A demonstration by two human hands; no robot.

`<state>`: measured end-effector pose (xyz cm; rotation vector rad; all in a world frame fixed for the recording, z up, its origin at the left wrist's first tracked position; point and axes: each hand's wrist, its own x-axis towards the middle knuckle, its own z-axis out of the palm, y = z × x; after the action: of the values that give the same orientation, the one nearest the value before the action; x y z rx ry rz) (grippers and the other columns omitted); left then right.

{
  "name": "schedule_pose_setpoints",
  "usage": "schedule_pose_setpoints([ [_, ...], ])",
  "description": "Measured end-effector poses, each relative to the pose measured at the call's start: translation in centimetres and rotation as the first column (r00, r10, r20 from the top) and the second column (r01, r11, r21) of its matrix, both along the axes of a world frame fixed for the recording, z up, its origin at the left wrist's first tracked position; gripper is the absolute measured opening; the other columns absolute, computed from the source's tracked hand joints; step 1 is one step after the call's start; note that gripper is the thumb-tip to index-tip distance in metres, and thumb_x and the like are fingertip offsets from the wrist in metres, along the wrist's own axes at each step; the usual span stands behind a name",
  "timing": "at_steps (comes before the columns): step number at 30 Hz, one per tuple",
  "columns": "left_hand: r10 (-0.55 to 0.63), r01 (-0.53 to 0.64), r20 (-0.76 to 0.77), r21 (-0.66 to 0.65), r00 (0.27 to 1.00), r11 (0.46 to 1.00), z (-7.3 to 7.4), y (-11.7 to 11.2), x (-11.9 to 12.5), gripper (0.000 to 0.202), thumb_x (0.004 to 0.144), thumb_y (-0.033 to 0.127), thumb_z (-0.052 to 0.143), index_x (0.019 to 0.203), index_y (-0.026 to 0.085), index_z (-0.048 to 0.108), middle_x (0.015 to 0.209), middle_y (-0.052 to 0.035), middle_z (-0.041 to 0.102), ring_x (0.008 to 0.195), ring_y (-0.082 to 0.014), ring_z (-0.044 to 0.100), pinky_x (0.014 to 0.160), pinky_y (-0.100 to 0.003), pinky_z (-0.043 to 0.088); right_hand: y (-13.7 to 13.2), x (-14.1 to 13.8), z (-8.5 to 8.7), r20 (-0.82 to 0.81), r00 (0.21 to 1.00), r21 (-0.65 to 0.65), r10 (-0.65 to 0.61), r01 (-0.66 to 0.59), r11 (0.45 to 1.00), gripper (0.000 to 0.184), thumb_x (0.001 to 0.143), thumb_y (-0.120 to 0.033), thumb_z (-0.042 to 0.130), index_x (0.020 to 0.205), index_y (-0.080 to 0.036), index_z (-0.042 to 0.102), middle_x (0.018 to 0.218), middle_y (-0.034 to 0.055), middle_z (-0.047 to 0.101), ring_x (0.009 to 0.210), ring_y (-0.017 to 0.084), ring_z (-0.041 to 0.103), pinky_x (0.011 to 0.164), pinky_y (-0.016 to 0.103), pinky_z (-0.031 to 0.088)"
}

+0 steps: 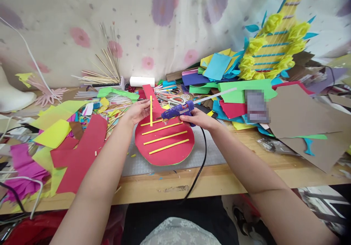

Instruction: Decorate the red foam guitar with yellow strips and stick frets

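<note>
A red guitar-shaped cutout (167, 148) lies on a grey cutting mat (203, 153), with several thin yellow strips glued across its body. My left hand (138, 111) pinches an upright yellow strip (150, 109) over the cutout's neck. My right hand (199, 119) grips a blue glue gun (178, 110), its nozzle pointing left at the strip near the top of the body. The gun's black cord (201, 164) trails down over the table's front edge.
Coloured paper scraps (55, 131) and another red cutout (82, 153) cover the left side. A finished yellow paper guitar (274, 44) leans at the back right above stacked paper. Brown cardboard sheets (301, 120) lie on the right. Thin sticks (106, 69) stand at the back.
</note>
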<state>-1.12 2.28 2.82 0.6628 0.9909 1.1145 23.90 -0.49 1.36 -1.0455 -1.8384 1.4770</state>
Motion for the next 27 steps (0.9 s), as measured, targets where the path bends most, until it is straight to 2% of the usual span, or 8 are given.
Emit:
schedule_pose_setpoints([
  [3,0.019,-0.019,0.019,0.016,1.000,1.000,0.0,-0.2,-0.5,0.013,0.075,0.002,0.056,0.083,0.008,0.064,0.065,-0.0042,0.067,0.054,-0.0088,0.061,0.055,-0.019,0.050,0.6,-0.7,0.3,0.007,1.000,0.019,0.001,-0.001,1.000,0.042,0.067,-0.056,0.063,0.070,-0.016,0.053,0.052,-0.0051,0.044,0.046,0.006,0.038,0.045,0.021,0.027],
  [11,0.027,-0.028,0.031,0.047,0.999,0.998,-1.2,-0.1,-1.2,0.017,0.074,0.005,0.058,0.089,0.009,0.065,0.069,-0.0052,0.069,0.056,-0.0097,0.063,0.055,-0.018,0.051,2.1,-1.7,1.5,0.012,0.985,0.055,-0.171,0.170,0.984,0.043,0.069,-0.057,0.061,0.071,-0.015,0.055,0.050,-0.0046,0.044,0.043,0.005,0.037,0.043,0.021,0.026],
  [17,0.053,-0.052,0.078,-0.015,0.996,0.999,-1.9,0.4,-1.7,0.013,0.074,0.004,0.058,0.084,0.009,0.065,0.067,-0.0036,0.068,0.055,-0.0088,0.062,0.054,-0.017,0.052,2.3,-2.0,1.1,0.067,0.995,0.040,-0.079,0.077,0.996,0.042,0.066,-0.056,0.064,0.072,-0.014,0.058,0.052,-0.0038,0.046,0.045,0.006,0.037,0.043,0.021,0.028],
  [23,0.146,-0.141,0.111,-0.054,0.983,0.989,-1.9,0.8,-1.7,0.009,0.075,0.007,0.058,0.081,0.012,0.064,0.061,0.0002,0.065,0.052,-0.0061,0.059,0.055,-0.015,0.051,2.2,-2.5,0.2,0.067,0.997,0.090,-0.034,0.028,0.996,0.043,0.066,-0.053,0.066,0.090,-0.017,0.065,0.075,0.0015,0.061,0.063,0.010,0.050,0.057,0.022,0.040],
  [27,0.144,-0.139,0.116,-0.052,0.983,0.989,-2.0,0.8,-1.9,0.012,0.078,0.005,0.054,0.077,0.011,0.064,0.062,-0.0003,0.064,0.053,-0.0062,0.059,0.056,-0.015,0.051,2.0,-2.8,0.1,0.117,0.993,0.079,-0.030,0.021,0.997,0.046,0.066,-0.055,0.064,0.089,-0.015,0.066,0.062,0.0001,0.057,0.055,0.010,0.046,0.051,0.022,0.037],
])
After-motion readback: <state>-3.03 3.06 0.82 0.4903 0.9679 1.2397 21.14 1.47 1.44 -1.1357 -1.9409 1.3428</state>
